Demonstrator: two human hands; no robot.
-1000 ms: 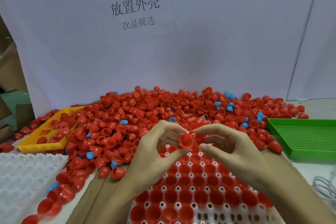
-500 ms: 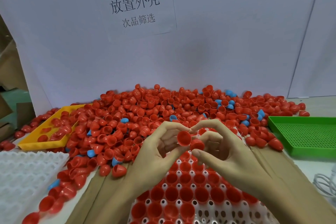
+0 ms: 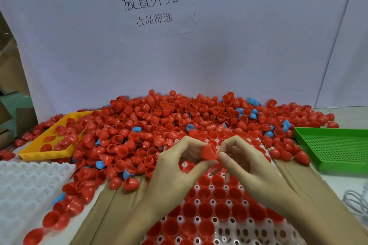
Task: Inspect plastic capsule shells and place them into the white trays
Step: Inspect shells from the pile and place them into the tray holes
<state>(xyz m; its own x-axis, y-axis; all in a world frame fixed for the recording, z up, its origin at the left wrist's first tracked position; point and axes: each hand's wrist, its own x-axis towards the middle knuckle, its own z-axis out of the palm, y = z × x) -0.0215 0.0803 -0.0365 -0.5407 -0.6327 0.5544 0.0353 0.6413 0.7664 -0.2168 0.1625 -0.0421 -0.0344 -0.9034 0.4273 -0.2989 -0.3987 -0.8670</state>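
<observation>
Looks like the inspect step: left hand [image 3: 171,173] and right hand [image 3: 253,171] both pinch one red shell [image 3: 208,152] in curled fingers, next it needs a free tray [image 3: 225,232] hole.

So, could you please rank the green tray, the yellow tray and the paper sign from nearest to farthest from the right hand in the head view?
From the right hand:
1. Green tray, on its right.
2. Yellow tray, far left beyond the shell pile.
3. Paper sign, up on the back wall.
</observation>
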